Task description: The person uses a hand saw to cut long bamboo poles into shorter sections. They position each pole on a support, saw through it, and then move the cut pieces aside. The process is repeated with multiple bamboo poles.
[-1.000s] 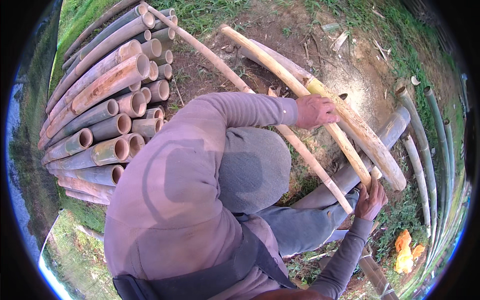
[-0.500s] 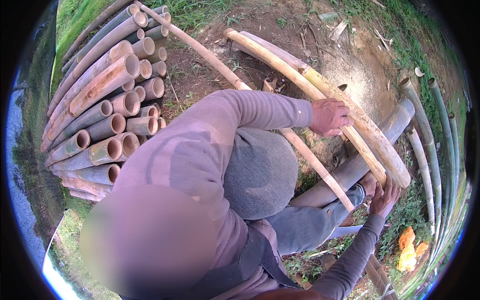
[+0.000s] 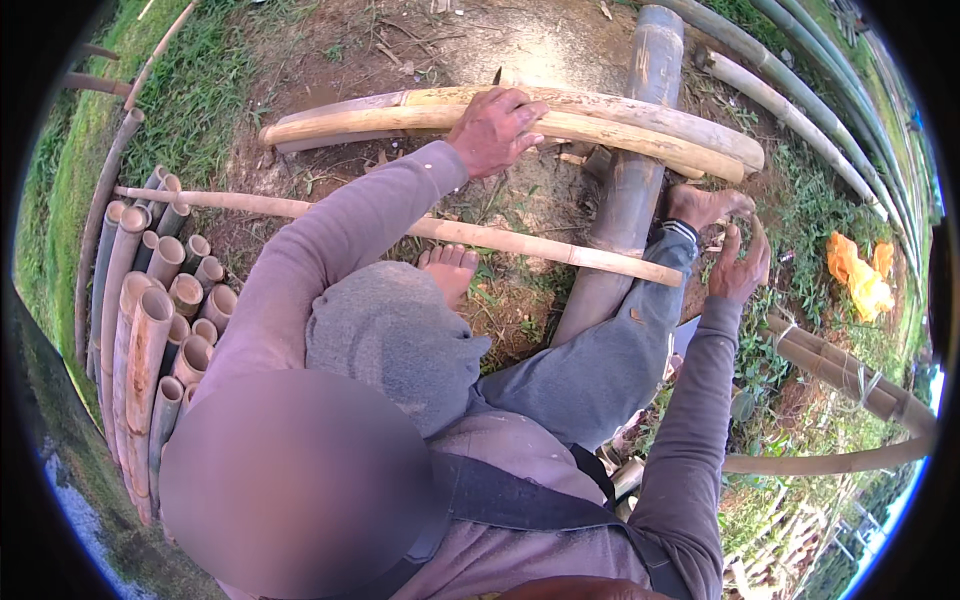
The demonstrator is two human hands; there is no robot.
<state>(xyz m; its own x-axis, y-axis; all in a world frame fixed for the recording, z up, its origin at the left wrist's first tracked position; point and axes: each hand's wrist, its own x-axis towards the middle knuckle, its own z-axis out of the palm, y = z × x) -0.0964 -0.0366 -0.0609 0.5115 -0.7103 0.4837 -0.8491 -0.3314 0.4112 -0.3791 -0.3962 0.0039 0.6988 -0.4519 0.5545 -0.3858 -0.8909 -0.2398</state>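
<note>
My left hand (image 3: 495, 130) is wrapped over a pale yellow bamboo pole (image 3: 620, 135) near its middle. A thicker bamboo pole (image 3: 690, 122) lies right behind it, side by side. Both rest across a large grey bamboo pole (image 3: 655, 55) on the ground. Below their right ends, my right hand (image 3: 740, 265) is apart from them, fingers raised and spread, near my bare foot (image 3: 705, 205). It appears to hold nothing. A long, narrow bamboo strip (image 3: 520, 240) passes over the grey pole, its right end by my lower leg.
Cut bamboo poles (image 3: 150, 330) are stacked at the left. Several long poles (image 3: 780, 110) lie at the upper right. An orange crumpled thing (image 3: 860, 275) is on the grass at the right, above a tied bamboo rail (image 3: 850, 375).
My right hand has let go of the pale pole's end and moved below it. My left hand stays on the pole. The view has swung, so the poles appear more level.
</note>
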